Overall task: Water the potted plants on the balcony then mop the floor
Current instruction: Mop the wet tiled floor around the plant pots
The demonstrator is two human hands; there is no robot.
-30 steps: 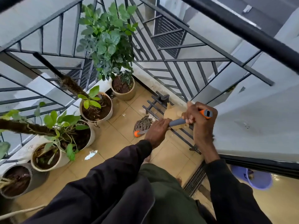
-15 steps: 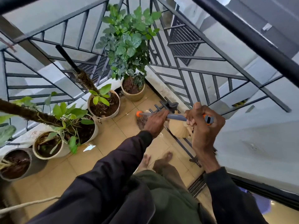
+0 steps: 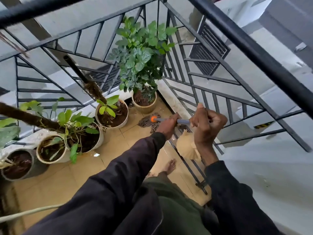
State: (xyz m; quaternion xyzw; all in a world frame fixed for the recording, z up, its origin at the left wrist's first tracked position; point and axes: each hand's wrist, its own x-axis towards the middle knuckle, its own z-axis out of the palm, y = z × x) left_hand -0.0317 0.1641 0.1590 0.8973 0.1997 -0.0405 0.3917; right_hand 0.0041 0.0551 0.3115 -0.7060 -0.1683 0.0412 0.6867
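Both hands hold a mop handle (image 3: 183, 121), grey-blue with an orange collar. My left hand (image 3: 167, 126) grips it lower down, my right hand (image 3: 207, 122) grips its top end. The stringy grey mop head (image 3: 145, 122) lies on the tan tiled floor (image 3: 81, 172) just in front of the far corner pot (image 3: 144, 106), which holds a tall leafy bush. Several more potted plants line the left railing, among them a white pot (image 3: 111, 114) with a small green shoot and a pot (image 3: 50, 150) near a wet patch.
Black metal railing (image 3: 194, 92) encloses the balcony on the left, far and right sides. A beige cloth (image 3: 186, 146) hangs by a low metal rack along the right. My bare foot (image 3: 168, 167) stands on the tiles. A pale hose (image 3: 25, 213) crosses the lower left.
The mop head has slid further away across the tiles, toward the corner pot. Both hands have moved forward with the handle, and the camera has tilted up.
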